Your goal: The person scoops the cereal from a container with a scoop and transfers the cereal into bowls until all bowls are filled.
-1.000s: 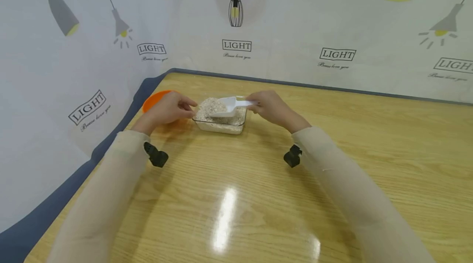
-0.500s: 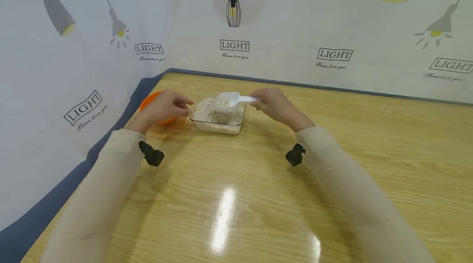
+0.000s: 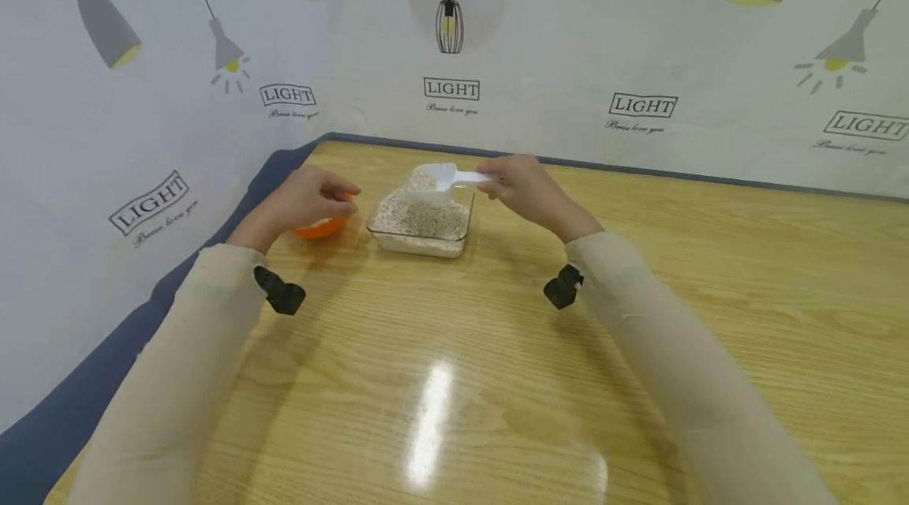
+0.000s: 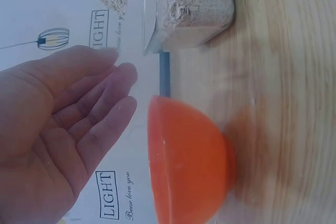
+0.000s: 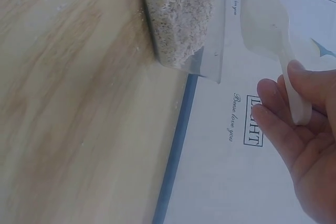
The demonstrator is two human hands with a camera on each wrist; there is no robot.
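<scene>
My right hand (image 3: 525,188) grips the handle of a white scoop (image 5: 265,22), thumb on one side and fingers on the other. Pale oat flakes (image 3: 424,180) lie in the scoop, which hovers above a clear rectangular container (image 3: 419,243) filled with more oats. To the left of that container stands an orange bowl (image 4: 189,166). Above the bowl is my left hand (image 3: 301,197), fingers loosely bent and holding nothing; in the left wrist view it is apart from the bowl's rim. The hand covers much of the bowl in the head view.
A wooden table (image 3: 497,394) carries everything. Behind and to the left hangs a pale cloth (image 3: 554,31) printed with lamps, its dark blue border (image 3: 611,172) running along the table's edge. Each sleeve has a black wrist camera (image 3: 282,293).
The scoop has risen out of the oats with a load in it, leaving a hollow in them. My left hand has shifted left and slightly up, over the bowl.
</scene>
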